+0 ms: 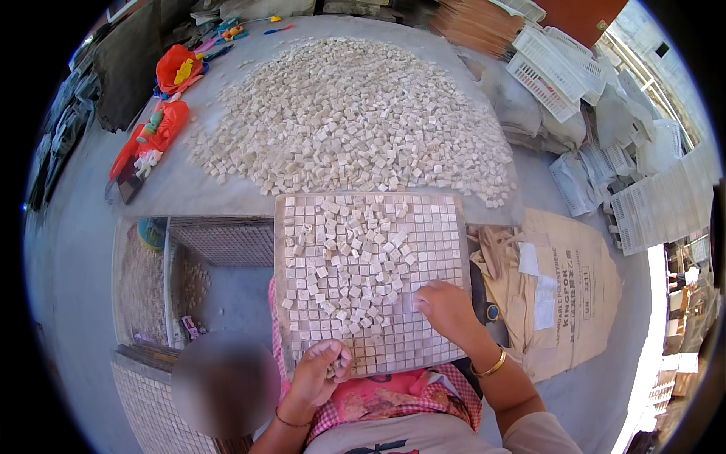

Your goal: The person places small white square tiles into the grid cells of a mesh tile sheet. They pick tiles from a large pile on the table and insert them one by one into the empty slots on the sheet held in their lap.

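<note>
Surface (234, 64): smooth grey, bearing a heap of small off-white square stone tiles (363, 121)
Square gridded tray (279, 257): near the heap, loose tiles (355, 291) strewn across its cells
Left hand (314, 375): curled around a few tiles (partly hidden), near edge
Right hand (448, 310): fingertips bunched over the grid's right side; whether holding anything, cannot tell

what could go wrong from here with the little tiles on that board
Loose tiles lie scattered over the neat rows, so tilting the board might send some sliding. The right hand, low over the rows, could nudge pieces crooked. The left hand, near the front edge, might bump it.
</note>
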